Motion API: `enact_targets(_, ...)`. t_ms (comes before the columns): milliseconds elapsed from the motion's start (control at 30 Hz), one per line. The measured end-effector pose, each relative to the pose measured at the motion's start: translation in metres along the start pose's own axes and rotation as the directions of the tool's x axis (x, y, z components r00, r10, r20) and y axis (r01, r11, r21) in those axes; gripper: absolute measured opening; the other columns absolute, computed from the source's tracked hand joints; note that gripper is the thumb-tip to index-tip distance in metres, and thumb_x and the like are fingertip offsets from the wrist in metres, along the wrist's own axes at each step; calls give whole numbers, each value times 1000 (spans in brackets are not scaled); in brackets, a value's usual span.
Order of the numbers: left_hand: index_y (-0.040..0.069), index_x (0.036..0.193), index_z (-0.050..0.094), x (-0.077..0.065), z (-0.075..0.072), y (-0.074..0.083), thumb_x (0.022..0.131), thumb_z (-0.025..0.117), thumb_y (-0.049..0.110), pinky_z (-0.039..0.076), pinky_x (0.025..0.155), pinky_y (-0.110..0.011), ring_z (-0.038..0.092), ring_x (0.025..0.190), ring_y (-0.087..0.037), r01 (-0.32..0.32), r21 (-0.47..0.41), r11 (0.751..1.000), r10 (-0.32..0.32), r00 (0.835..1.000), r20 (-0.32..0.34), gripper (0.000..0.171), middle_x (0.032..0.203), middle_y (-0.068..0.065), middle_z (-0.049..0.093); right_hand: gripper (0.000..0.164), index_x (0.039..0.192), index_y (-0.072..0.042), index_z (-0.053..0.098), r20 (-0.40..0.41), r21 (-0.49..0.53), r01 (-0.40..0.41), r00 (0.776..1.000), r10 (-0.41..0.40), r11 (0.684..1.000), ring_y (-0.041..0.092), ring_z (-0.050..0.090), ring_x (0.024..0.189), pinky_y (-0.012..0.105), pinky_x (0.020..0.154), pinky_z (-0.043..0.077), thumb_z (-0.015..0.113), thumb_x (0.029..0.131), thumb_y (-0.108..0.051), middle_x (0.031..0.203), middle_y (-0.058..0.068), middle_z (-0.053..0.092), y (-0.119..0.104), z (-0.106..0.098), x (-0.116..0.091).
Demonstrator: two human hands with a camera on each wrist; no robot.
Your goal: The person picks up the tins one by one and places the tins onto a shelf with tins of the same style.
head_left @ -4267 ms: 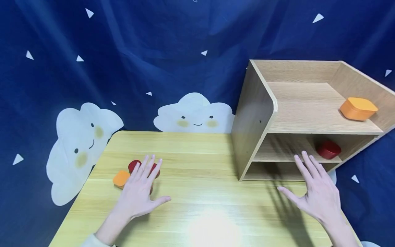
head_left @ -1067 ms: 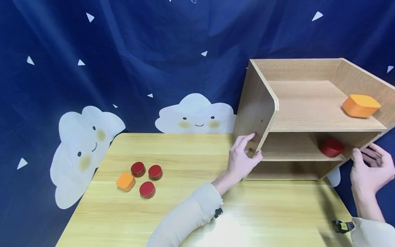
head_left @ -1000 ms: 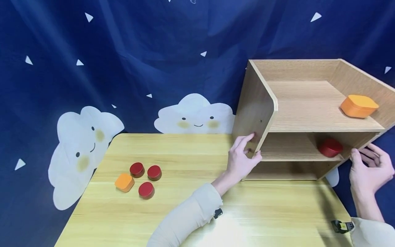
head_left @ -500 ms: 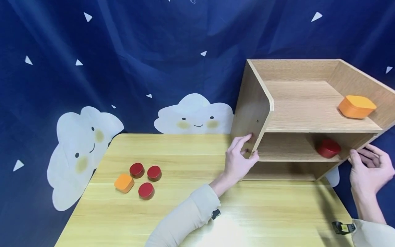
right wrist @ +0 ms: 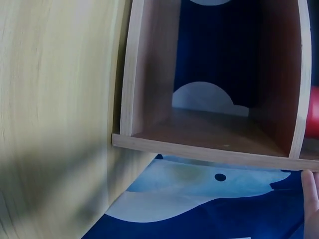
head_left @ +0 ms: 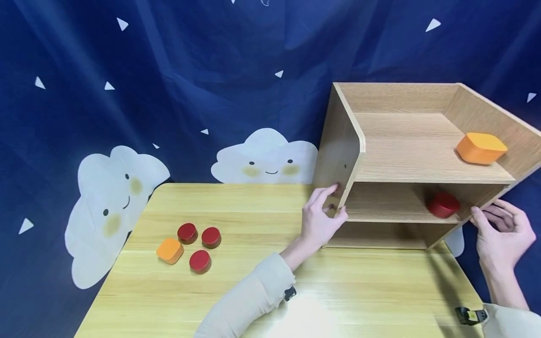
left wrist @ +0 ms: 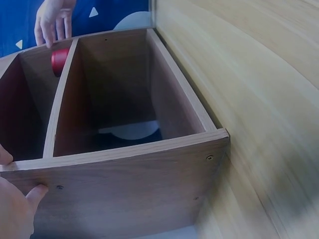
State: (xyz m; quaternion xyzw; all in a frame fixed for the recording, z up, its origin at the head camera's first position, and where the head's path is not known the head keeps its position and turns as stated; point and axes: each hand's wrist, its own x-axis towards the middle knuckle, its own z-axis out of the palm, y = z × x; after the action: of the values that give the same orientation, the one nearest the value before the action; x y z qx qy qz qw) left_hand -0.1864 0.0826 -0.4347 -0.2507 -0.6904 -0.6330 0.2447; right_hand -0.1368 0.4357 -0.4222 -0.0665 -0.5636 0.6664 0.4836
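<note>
A light wooden shelf unit stands at the table's right side. My left hand grips the front edge of its left side panel, thumb at the edge and fingers on the outer face. At the right side panel, my right hand holds the edge, thumb in front and the other fingers curled outside it. An orange rounded box sits on the top level near the right wall. On the middle level is a red round tin, also seen as a red tin in the left wrist view.
On the wooden table, at the left, lie an orange box and three red round tins, among them the nearest red tin. A blue curtain with clouds hangs behind. The unit's right side reaches past the table edge.
Earlier both hands hovered spread, the left above the small boxes. Then they took hold of the shelf unit's sides. Over the last second the unit has slid slightly left, carrying its two items.
</note>
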Motion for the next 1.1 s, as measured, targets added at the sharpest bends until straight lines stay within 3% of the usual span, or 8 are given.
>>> enact_targets(333,0,133,67,-3,-12,0,78,75,-10,64,82,-24,73,109,-34,22,11,1000,-21,1000,-17,56,121,-18,70,32,109,12,73,53,-41,33,998,-31,999,8,75,67,15,55,57,76,78,21,83,2,80,2,1,-3)
enact_targets(533,1,134,68,-3,-21,1,78,74,-11,65,83,-25,73,110,-36,41,-5,999,-41,999,-26,57,120,-18,70,33,114,8,73,71,-251,76,996,-59,965,0,72,69,11,60,57,77,82,15,86,-9,79,0,5,-8)
enact_targets(733,1,133,69,-5,-32,1,78,74,-11,65,82,-26,73,108,-36,55,-14,998,-55,998,-40,57,120,-19,71,32,110,14,72,100,-98,62,994,-52,993,5,74,68,13,58,58,76,79,20,84,-1,80,-1,10,-15)
enact_targets(933,1,133,68,-5,-42,-2,78,74,-11,65,81,-24,74,105,-37,50,13,999,-49,998,-45,57,118,-20,71,31,111,14,72,107,-197,82,992,-61,977,2,74,71,11,60,57,78,81,17,84,-6,79,-3,16,-21)
enact_targets(1100,1,133,68,-6,-48,-3,78,75,-11,64,80,-24,73,104,-39,54,30,998,-52,997,-58,56,117,-22,71,32,106,18,70,97,23,18,995,-20,1000,10,76,70,17,56,59,78,76,23,81,4,80,-3,22,-26)
